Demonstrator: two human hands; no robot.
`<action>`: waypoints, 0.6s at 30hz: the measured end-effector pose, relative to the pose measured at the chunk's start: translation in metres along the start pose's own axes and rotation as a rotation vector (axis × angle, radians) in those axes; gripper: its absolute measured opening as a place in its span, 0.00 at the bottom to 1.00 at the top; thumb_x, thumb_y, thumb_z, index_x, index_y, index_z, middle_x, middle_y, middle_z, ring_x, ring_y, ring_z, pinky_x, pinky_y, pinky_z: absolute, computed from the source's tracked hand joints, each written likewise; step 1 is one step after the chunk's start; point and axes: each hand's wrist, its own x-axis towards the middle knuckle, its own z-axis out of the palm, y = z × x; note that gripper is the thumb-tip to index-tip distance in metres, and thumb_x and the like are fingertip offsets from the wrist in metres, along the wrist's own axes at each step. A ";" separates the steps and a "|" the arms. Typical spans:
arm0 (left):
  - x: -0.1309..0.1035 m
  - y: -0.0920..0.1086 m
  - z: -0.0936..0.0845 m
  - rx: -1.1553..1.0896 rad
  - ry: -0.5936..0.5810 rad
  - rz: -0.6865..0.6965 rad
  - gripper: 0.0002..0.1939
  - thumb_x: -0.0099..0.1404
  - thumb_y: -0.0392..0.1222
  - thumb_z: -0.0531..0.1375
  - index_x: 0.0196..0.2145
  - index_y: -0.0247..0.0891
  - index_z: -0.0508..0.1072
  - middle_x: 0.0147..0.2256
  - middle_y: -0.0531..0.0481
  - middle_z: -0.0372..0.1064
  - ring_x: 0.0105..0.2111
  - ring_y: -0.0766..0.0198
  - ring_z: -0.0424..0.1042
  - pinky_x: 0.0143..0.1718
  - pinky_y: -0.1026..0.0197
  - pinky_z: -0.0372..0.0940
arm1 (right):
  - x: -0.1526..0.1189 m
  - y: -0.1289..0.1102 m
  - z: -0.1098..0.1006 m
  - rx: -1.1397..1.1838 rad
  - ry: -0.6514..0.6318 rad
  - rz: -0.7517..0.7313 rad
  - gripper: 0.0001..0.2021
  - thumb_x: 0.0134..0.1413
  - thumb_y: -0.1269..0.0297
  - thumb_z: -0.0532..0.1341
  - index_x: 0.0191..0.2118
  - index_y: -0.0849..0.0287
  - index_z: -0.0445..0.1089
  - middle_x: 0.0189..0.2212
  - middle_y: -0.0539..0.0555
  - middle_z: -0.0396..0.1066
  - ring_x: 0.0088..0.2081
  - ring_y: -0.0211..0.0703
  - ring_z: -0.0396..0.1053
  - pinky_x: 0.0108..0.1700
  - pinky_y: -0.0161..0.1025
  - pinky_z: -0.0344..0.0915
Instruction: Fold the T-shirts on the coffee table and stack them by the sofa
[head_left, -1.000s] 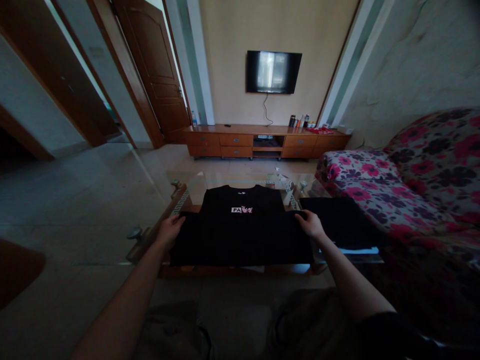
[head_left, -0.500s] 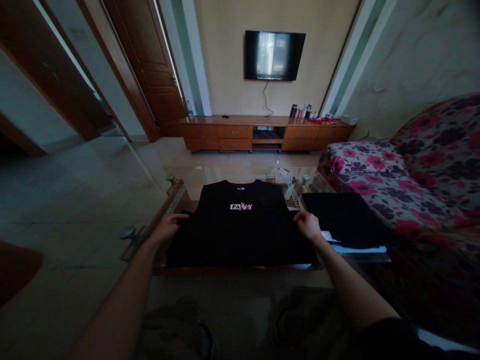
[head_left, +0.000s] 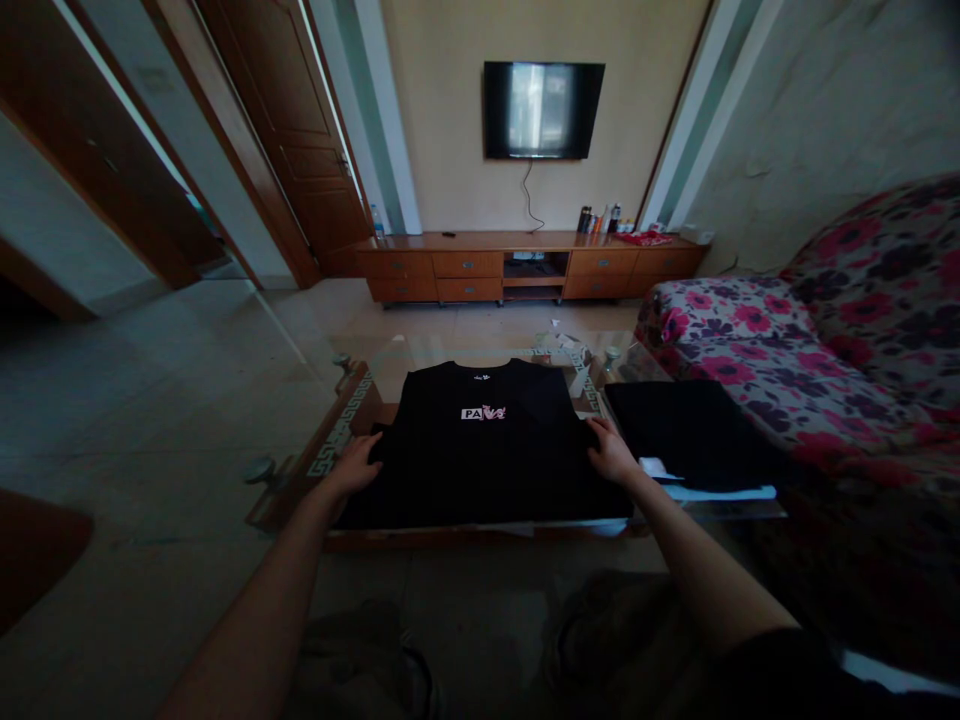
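A black T-shirt (head_left: 480,470) lies spread on the glass coffee table, its neckline pointing away from me. A white and pink print marks its chest, and a small label shows inside the collar. My left hand (head_left: 357,466) is closed on the shirt's left side, just under the sleeve. On the opposite side, my right hand (head_left: 611,452) has its fingers bent around the shirt's edge. The fabric hides some of the fingertips. To the right of my right hand rests a folded black cloth (head_left: 686,435) with white sheets under it.
The glass coffee table (head_left: 341,415) has a patterned border and metal corner knobs (head_left: 259,470). A floral sofa (head_left: 750,330) stands at the right. Beyond are a low wooden cabinet (head_left: 469,265) with bottles and a wall television (head_left: 544,110). Crumpled white plastic (head_left: 562,350) shows near the table's far end.
My left hand has shifted slightly right and inward onto the shirt's edge, its pointing finger now bent. My right hand has moved little. The shirt lies almost unchanged.
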 end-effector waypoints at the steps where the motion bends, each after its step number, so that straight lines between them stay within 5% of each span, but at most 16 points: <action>1: 0.000 0.000 0.000 0.021 -0.004 -0.001 0.40 0.53 0.41 0.59 0.64 0.28 0.64 0.62 0.33 0.65 0.63 0.47 0.64 0.67 0.50 0.54 | -0.001 0.000 -0.001 0.000 0.009 0.014 0.41 0.48 0.76 0.58 0.71 0.64 0.54 0.65 0.65 0.57 0.66 0.50 0.59 0.70 0.45 0.53; 5: -0.002 0.002 0.001 0.078 0.010 -0.010 0.41 0.53 0.40 0.59 0.65 0.30 0.63 0.61 0.33 0.66 0.63 0.44 0.64 0.66 0.49 0.55 | -0.005 -0.005 -0.005 -0.004 0.064 0.138 0.43 0.48 0.76 0.60 0.71 0.58 0.52 0.56 0.63 0.62 0.59 0.53 0.66 0.65 0.47 0.57; 11: -0.007 0.005 0.001 0.139 -0.002 -0.032 0.44 0.55 0.39 0.61 0.68 0.29 0.57 0.62 0.30 0.63 0.64 0.41 0.62 0.66 0.46 0.53 | -0.008 -0.008 -0.005 -0.137 -0.022 0.215 0.15 0.51 0.72 0.62 0.46 0.58 0.75 0.40 0.59 0.70 0.49 0.52 0.70 0.57 0.44 0.63; 13: -0.010 0.004 0.001 0.129 0.034 -0.078 0.45 0.56 0.40 0.62 0.69 0.29 0.55 0.62 0.29 0.62 0.64 0.40 0.63 0.65 0.46 0.55 | -0.008 -0.007 -0.002 -0.199 -0.066 0.223 0.10 0.51 0.71 0.63 0.40 0.58 0.77 0.41 0.60 0.72 0.50 0.52 0.70 0.57 0.44 0.63; 18: -0.016 -0.004 0.004 0.103 -0.007 -0.276 0.34 0.61 0.44 0.62 0.61 0.28 0.63 0.54 0.27 0.71 0.57 0.40 0.71 0.57 0.49 0.63 | -0.009 -0.002 0.002 -0.215 -0.029 0.206 0.15 0.50 0.75 0.61 0.43 0.62 0.79 0.45 0.64 0.74 0.50 0.53 0.73 0.59 0.44 0.63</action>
